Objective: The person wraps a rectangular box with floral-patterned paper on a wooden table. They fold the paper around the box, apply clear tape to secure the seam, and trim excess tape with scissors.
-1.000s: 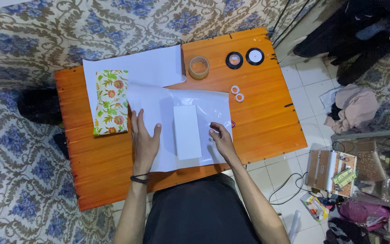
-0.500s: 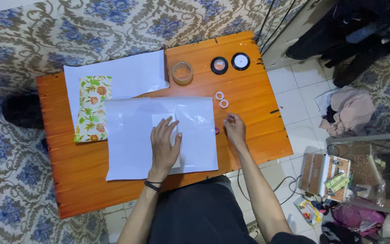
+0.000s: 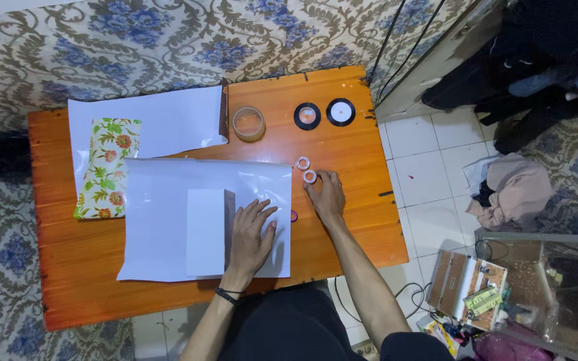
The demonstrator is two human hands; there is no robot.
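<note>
Head view, looking straight down on an orange wooden table (image 3: 342, 220). The left hand (image 3: 249, 230) lies flat, fingers spread wide, palm down on a large white sheet of paper (image 3: 162, 200); it grips nothing, only presses. Just beside its fingers, on the side away from the right hand, a white box (image 3: 205, 232) lies on the sheet, and the fingertips touch or nearly touch the box's edge. The box's long axis runs from the person's body toward the far edge of the table, and the sheet's long axis runs across the table, at right angles to the box.

The right hand (image 3: 327, 196) rests on the bare wood off the sheet's edge, fingers loosely curled and pointing away from the body. Its fingertips reach a small white tape ring (image 3: 310, 176); whether they pinch it or only touch it I cannot tell. A second small ring (image 3: 303, 162) lies just beyond the first, apart from the hand. A small purple thing (image 3: 294, 216) peeks out at the sheet's edge, between the two hands.

Farther off stand a clear tape roll (image 3: 249, 123) and two dark tape rolls (image 3: 307, 115) (image 3: 340, 111). A second white sheet (image 3: 168, 120) lies at the far side, with a floral-patterned packet (image 3: 106, 167) partly upon it, its long axis running like the box's
</note>
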